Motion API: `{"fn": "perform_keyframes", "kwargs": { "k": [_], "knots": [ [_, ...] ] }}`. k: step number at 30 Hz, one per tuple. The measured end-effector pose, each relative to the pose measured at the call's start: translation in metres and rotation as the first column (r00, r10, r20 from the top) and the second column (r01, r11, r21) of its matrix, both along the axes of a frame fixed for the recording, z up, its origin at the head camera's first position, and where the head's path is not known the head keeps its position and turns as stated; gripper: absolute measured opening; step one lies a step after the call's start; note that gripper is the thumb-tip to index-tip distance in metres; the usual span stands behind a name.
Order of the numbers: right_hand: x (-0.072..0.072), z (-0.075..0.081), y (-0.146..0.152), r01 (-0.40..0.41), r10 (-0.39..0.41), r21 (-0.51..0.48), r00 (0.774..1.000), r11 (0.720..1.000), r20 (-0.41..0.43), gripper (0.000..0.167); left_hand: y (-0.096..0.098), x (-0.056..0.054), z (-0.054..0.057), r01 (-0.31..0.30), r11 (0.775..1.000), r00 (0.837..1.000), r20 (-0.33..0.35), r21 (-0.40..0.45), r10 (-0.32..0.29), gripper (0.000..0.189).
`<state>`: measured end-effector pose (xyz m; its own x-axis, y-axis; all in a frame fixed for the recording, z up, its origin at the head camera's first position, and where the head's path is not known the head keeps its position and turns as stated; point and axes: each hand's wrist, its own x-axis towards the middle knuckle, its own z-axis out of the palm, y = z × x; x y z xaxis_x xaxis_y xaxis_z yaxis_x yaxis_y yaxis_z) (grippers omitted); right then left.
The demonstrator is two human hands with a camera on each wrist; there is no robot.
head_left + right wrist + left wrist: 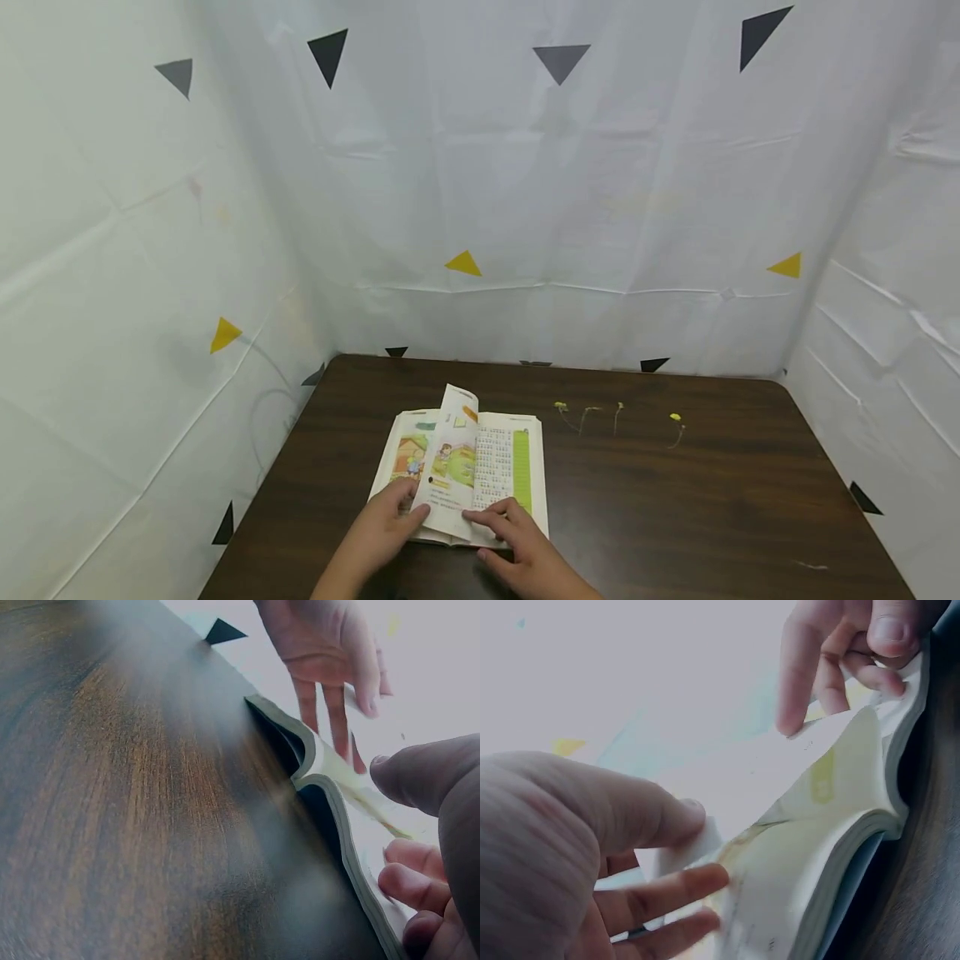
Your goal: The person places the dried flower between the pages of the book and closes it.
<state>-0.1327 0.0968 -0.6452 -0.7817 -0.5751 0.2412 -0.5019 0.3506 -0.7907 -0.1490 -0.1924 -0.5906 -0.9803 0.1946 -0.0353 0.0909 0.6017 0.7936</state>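
Observation:
An open picture book (491, 458) with thick page stacks lies on the dark table, and one loose leaf (454, 458) stands raised over its left half. My left hand (384, 521) pinches that leaf by its outer edge. In the left wrist view the thumb (671, 821) lies on top of the paper and the other fingers are under it. At the book's lower right, my right hand (525, 546) reaches in with its index fingertip touching the raised leaf near its bottom. Its other fingers (416, 889) bend loosely over the right page and hold nothing.
Right of the book, several small dried flower sprigs lie on the brown wooden table (712, 500), among them a yellow bloom (676, 417). A white cloth (555, 200) with black, grey and yellow triangles hangs behind and along both sides of the table.

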Motion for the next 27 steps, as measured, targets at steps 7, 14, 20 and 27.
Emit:
{"fn": "perform_keyframes", "kwargs": {
  "k": [7, 14, 20, 27],
  "knots": [
    [0.001, 0.004, -0.002, 0.008, -0.007, 0.041, 0.999, 0.999, -0.032, 0.063, -0.009, 0.004, 0.009, -0.137, 0.990, 0.989, 0.054, -0.014, 0.137, 0.013],
    [0.001, 0.002, -0.002, 0.006, -0.004, 0.028, 0.999, 1.000, -0.041, 0.067, -0.008, 0.000, 0.006, -0.217, 0.966, 0.976, -0.033, -0.143, 0.215, 0.076],
    [0.000, 0.004, -0.002, -0.018, 0.019, 0.022, 0.999, 1.000, -0.043, 0.065, -0.012, -0.002, 0.002, -0.236, 0.933, 0.972, -0.076, -0.271, 0.224, 0.052],
    [0.001, 0.005, -0.001, -0.014, 0.017, 0.024, 0.995, 1.000, -0.098, 0.054, -0.012, 0.001, 0.000, -0.231, 0.900, 0.973, -0.094, -0.371, 0.211, 0.025]
  ]
}}
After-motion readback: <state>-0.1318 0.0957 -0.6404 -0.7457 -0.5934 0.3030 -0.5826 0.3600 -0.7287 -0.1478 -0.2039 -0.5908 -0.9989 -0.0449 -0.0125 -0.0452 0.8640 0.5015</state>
